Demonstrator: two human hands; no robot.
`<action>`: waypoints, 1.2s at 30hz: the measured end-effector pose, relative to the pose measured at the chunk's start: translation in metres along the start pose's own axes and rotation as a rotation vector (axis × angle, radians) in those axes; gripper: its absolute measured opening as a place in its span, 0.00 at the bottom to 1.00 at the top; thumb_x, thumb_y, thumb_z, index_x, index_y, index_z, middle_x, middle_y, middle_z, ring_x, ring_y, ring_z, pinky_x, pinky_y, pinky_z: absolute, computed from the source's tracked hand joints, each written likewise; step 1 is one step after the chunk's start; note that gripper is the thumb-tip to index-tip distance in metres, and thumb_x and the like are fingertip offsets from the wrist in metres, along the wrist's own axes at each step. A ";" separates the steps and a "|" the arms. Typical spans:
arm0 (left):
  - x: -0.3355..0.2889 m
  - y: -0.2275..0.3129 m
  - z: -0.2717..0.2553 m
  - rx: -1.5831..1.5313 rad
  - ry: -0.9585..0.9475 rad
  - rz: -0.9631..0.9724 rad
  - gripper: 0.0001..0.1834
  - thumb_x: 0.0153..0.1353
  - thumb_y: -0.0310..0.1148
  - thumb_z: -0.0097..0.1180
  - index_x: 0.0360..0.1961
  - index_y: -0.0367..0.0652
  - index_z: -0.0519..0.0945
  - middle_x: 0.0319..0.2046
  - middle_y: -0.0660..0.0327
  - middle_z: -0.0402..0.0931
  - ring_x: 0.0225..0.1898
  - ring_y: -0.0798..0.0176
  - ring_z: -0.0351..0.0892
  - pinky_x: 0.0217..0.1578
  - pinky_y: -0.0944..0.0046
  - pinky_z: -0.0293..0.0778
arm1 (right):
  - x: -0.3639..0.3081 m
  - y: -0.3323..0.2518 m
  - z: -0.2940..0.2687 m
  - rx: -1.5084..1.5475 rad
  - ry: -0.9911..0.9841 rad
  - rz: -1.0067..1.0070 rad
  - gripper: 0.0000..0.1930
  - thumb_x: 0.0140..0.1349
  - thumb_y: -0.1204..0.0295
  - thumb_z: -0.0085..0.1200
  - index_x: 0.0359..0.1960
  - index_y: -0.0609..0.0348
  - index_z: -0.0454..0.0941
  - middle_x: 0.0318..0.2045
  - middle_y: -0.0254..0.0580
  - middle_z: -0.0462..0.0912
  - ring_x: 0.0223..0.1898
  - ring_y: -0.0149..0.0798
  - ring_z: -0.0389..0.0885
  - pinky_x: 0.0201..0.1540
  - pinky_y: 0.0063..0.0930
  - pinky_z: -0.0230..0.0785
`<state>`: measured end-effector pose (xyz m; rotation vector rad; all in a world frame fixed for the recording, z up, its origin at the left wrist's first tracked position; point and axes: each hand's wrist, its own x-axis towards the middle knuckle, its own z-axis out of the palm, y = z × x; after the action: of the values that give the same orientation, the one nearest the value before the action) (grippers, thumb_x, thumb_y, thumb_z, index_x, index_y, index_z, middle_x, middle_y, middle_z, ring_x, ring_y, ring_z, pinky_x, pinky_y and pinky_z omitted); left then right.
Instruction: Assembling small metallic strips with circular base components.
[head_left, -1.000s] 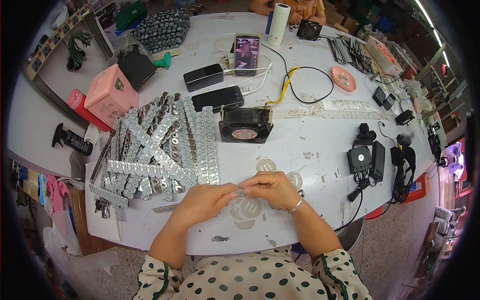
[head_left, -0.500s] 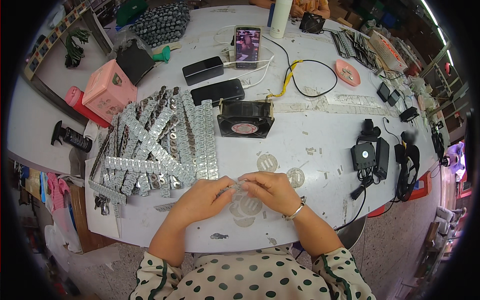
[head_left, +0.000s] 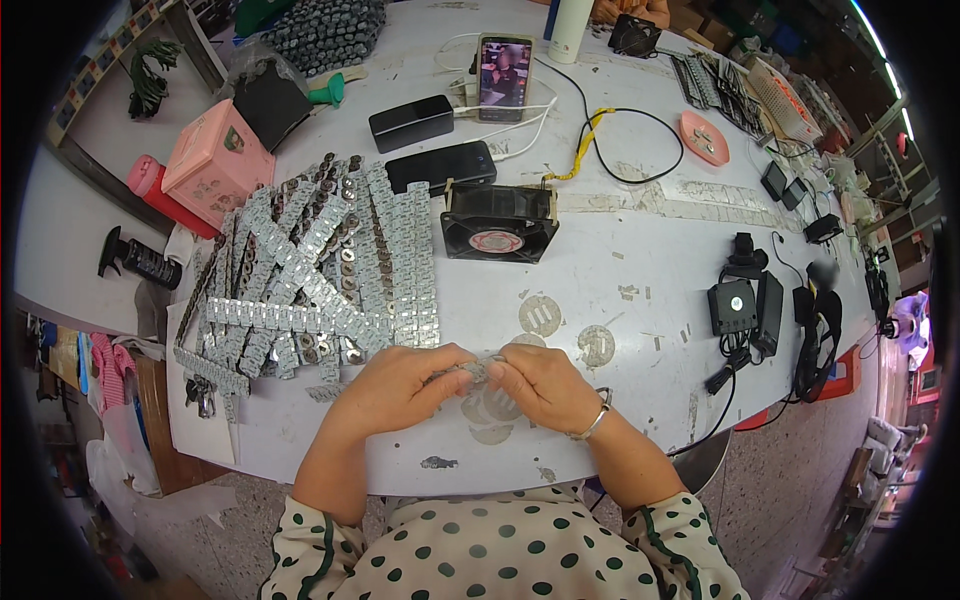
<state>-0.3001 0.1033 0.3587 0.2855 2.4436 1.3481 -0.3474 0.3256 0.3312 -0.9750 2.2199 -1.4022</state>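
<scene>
My left hand (head_left: 408, 390) and my right hand (head_left: 548, 386) meet near the front of the white table, both closed. Pinched between their thumbs and fingers is a short strip of grey metal pieces (head_left: 482, 368); much of it is hidden by the fingers. It resembles the strips of metal pieces (head_left: 265, 316) heaped crosswise to the left of my hands, some showing round brown and silver parts. Beyond my hands, a black cooling fan (head_left: 498, 222) stands on its edge. Round grey patches (head_left: 540, 315) mark the tabletop around my right hand.
A phone (head_left: 505, 75) stands upright behind a black box (head_left: 411, 123) and a black phone-like slab (head_left: 442, 166). A pink box (head_left: 218, 165) stands left; a pink dish (head_left: 704, 138) holds small parts. Black adapters with cables (head_left: 733, 307) lie right. Across the table a person's hand shows.
The view has shifted slightly, so the table's things sit a little higher. Both hands stay together, with the fingers slightly rearranged and more of the strip showing between the thumbs.
</scene>
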 end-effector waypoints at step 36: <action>0.017 0.003 0.002 -0.324 -0.227 -0.029 0.10 0.65 0.36 0.55 0.43 0.44 0.82 0.23 0.58 0.81 0.21 0.64 0.81 0.23 0.67 0.72 | -0.015 0.012 -0.010 0.718 -0.034 0.328 0.13 0.70 0.67 0.50 0.27 0.60 0.73 0.16 0.29 0.73 0.18 0.21 0.68 0.21 0.20 0.60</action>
<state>-0.3145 0.1121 0.3568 0.3009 2.0020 1.5760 -0.3476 0.3457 0.3245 -0.3615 1.5413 -1.7874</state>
